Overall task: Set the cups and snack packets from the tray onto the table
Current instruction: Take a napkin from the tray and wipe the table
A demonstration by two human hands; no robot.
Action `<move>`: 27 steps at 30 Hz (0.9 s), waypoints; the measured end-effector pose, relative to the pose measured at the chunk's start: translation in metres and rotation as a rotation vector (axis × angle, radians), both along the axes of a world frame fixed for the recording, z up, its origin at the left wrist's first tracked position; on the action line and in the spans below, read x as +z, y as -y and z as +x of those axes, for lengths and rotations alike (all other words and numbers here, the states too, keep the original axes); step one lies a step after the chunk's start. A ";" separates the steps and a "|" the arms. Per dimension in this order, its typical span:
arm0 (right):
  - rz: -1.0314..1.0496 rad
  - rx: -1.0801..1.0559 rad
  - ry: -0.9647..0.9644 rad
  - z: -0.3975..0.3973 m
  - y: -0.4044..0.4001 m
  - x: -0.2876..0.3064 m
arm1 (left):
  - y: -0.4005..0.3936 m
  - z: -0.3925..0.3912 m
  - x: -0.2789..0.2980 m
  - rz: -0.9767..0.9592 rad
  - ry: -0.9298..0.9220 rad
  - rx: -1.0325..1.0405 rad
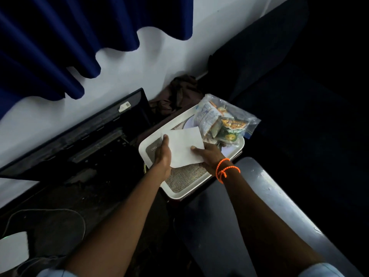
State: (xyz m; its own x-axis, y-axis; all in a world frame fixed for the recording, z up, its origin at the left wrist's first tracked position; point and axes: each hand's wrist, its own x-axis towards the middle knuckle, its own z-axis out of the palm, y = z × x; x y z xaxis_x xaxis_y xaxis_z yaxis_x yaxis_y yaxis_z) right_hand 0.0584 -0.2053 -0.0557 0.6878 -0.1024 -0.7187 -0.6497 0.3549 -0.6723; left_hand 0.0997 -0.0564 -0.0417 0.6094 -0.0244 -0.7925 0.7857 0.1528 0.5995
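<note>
A white tray with a woven mat in it sits in the middle of the head view. At its far right end lies a clear plastic bag of snack packets. Both hands hold a white sheet of paper flat over the tray. My left hand grips its left edge, thumb on top. My right hand, with orange cords at the wrist, grips its right edge. A pale round rim, maybe a cup or plate, shows beyond the paper. I cannot tell which.
A black flat panel leans along the white wall at left. A brown cloth lies behind the tray. A grey-blue chair edge runs at lower right. A cable loops on the dark floor. Blue curtains hang above.
</note>
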 end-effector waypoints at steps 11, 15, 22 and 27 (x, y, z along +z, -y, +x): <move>-0.106 -0.145 -0.101 -0.057 0.063 0.024 | 0.050 -0.038 0.008 -0.026 0.068 -0.246; -0.121 -0.183 -0.022 -0.101 0.096 0.036 | 0.084 -0.065 0.019 -0.050 0.114 -0.320; -0.430 -0.380 -0.045 -0.206 0.153 0.036 | 0.167 -0.142 0.023 0.106 0.201 -0.549; -0.537 -0.590 -0.110 -0.302 0.190 0.036 | 0.222 -0.218 0.028 0.185 0.260 -0.699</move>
